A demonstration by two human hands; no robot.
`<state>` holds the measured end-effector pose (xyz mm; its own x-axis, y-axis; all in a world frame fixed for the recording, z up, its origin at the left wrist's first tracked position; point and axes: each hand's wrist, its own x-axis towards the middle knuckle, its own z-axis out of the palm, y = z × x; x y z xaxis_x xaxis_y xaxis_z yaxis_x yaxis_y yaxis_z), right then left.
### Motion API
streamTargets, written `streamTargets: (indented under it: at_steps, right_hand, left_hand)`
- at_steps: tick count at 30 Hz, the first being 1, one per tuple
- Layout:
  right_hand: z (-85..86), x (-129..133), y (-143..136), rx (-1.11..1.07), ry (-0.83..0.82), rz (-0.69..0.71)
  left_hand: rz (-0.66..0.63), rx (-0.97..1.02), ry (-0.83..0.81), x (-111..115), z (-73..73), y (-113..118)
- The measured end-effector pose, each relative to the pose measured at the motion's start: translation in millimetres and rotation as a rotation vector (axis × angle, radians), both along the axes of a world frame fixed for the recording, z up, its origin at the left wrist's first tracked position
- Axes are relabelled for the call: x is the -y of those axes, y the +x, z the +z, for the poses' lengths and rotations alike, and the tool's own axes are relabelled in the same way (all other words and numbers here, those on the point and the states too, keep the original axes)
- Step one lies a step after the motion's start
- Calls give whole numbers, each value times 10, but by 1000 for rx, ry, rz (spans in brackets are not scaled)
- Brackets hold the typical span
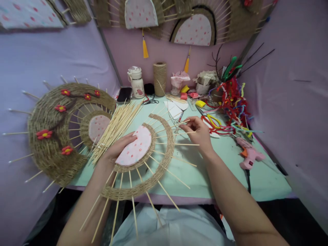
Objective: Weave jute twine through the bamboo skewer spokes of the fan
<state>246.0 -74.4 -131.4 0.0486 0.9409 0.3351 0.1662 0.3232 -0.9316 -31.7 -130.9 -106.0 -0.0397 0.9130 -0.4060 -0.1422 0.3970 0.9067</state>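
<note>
A half-round woven fan with thin wooden sticks fanning out sits tilted in front of me, above the table edge. Its centre is a white half-disc with pink spots, bordered by twine. My left hand grips this centre, thumb on top and the other fingers hidden beneath. At the fan's far right side, my right hand has its fingers pinched near the stick tips. Thin twine shows by those fingertips; whether they pinch twine or a stick is hard to make out.
A bundle of loose sticks lies left of the fan, beside a larger woven fan with red flowers. A pink glue gun rests at right, near scissors and pipe cleaners. Behind stand a bottle and a twine spool.
</note>
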Motion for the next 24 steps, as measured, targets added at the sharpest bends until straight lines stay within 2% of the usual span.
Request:
streamTargets:
  at_steps: [5,10,13,17,24]
  right_hand:
    - [-8,-8,14,91,101,-94]
    - [-8,-29,42,149,167,-142]
    - [-3,-40,73,195,211,-130]
    - [46,-28,120,238,270,-87]
    - [106,-4,169,301,374,-128]
  left_hand:
    - [9,39,-45,6,42,14]
    - [57,-36,17,41,60,36]
    - [57,-62,67,62,94,53]
    - [22,-4,124,29,158,52]
    - [29,1,121,77,233,82]
